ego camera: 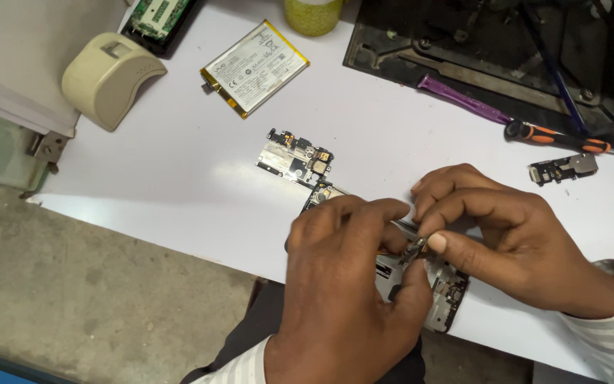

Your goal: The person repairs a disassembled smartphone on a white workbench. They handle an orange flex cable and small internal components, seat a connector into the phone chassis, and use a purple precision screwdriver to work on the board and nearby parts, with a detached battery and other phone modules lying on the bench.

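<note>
Head view: left hand (342,284) steadies the opened phone (438,284) on the bench (179,178); right hand (506,235) pinches tweezers (412,249) over it.

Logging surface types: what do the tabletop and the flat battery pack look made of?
Tabletop: white laminate or plastic sheet, smooth, semi-gloss by its soft sheen; can't tell which. Battery pack: silvery foil-like wrap with yellow edge tape, slightly reflective; likely a pouch cell.

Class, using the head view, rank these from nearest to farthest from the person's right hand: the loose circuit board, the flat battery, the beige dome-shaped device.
1. Circuit board: just upper left of the right hand.
2. Battery: farther up the table.
3. Beige device: far left corner.
</note>
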The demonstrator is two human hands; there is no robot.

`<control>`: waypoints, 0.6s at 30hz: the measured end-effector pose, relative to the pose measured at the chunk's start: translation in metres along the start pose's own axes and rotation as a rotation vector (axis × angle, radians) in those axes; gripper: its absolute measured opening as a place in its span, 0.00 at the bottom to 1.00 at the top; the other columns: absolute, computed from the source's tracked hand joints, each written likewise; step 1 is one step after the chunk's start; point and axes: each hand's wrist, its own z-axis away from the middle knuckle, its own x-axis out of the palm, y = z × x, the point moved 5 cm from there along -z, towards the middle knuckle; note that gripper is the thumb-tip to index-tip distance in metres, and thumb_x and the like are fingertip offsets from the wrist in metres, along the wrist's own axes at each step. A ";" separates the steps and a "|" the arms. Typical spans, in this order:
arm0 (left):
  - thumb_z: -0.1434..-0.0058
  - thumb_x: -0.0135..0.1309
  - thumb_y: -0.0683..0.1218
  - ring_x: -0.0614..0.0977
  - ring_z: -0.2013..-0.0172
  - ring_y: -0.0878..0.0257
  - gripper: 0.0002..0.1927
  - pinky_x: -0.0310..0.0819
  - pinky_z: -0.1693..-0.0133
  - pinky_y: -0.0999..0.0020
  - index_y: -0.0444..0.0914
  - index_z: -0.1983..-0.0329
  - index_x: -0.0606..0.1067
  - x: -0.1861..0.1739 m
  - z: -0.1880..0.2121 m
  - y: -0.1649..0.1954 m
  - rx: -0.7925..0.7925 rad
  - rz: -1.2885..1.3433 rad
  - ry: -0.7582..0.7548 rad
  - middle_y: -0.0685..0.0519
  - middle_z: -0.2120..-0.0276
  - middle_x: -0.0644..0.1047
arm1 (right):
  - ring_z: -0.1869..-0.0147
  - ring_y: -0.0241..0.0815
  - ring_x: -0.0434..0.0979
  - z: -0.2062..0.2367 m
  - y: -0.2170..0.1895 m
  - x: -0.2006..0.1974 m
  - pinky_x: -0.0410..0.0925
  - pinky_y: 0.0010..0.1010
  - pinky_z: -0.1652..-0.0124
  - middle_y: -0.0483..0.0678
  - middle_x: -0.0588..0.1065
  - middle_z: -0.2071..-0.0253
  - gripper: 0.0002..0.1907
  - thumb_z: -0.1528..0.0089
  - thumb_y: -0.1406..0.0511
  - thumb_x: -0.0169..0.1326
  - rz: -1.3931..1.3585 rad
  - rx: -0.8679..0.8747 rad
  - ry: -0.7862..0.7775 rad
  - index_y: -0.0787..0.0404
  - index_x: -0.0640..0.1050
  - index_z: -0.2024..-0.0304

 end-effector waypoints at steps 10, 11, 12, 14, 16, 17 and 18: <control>0.43 0.60 0.41 0.78 0.49 0.52 0.21 0.63 0.41 0.49 0.38 0.45 0.74 0.005 0.012 0.000 0.019 -0.008 0.038 0.52 0.63 0.79 | 0.35 0.46 0.73 0.005 -0.001 0.001 0.74 0.37 0.44 0.54 0.74 0.47 0.08 0.38 0.69 0.58 0.027 0.010 -0.008 0.68 0.83 0.58; 0.43 0.59 0.41 0.77 0.49 0.51 0.21 0.63 0.42 0.49 0.38 0.45 0.73 0.006 0.013 -0.001 0.027 -0.008 0.043 0.51 0.63 0.79 | 0.36 0.46 0.73 0.005 -0.001 0.001 0.74 0.37 0.45 0.54 0.74 0.47 0.08 0.38 0.69 0.57 0.018 0.019 -0.007 0.68 0.83 0.58; 0.43 0.59 0.41 0.77 0.49 0.51 0.21 0.62 0.42 0.50 0.37 0.45 0.73 0.006 0.014 -0.001 0.033 -0.007 0.047 0.51 0.62 0.79 | 0.36 0.46 0.74 0.005 -0.001 0.001 0.74 0.36 0.46 0.54 0.74 0.46 0.08 0.38 0.70 0.57 0.009 0.028 -0.006 0.68 0.83 0.59; 0.42 0.59 0.41 0.77 0.49 0.51 0.21 0.62 0.42 0.50 0.37 0.45 0.73 0.006 0.016 -0.002 0.044 -0.015 0.057 0.50 0.61 0.79 | 0.37 0.46 0.74 0.005 0.000 0.003 0.74 0.37 0.47 0.55 0.74 0.46 0.08 0.38 0.70 0.57 0.003 0.041 -0.001 0.69 0.83 0.59; 0.41 0.59 0.41 0.77 0.49 0.52 0.21 0.62 0.42 0.51 0.37 0.44 0.73 0.007 0.018 -0.002 0.055 -0.028 0.070 0.51 0.60 0.79 | 0.36 0.47 0.73 0.005 0.000 0.003 0.74 0.37 0.46 0.55 0.74 0.46 0.07 0.38 0.70 0.57 0.011 0.047 0.008 0.68 0.82 0.60; 0.41 0.59 0.41 0.77 0.50 0.52 0.21 0.62 0.42 0.51 0.37 0.44 0.73 0.007 0.019 -0.001 0.060 -0.032 0.086 0.51 0.60 0.79 | 0.36 0.47 0.73 0.006 -0.001 0.004 0.73 0.38 0.45 0.55 0.74 0.47 0.07 0.38 0.70 0.56 0.006 0.039 0.006 0.69 0.82 0.59; 0.41 0.59 0.41 0.77 0.50 0.53 0.21 0.62 0.42 0.52 0.37 0.43 0.73 0.008 0.020 0.000 0.065 -0.035 0.103 0.52 0.61 0.78 | 0.35 0.48 0.73 0.006 -0.001 0.005 0.72 0.39 0.44 0.55 0.74 0.47 0.07 0.38 0.71 0.56 0.001 0.031 0.005 0.69 0.82 0.59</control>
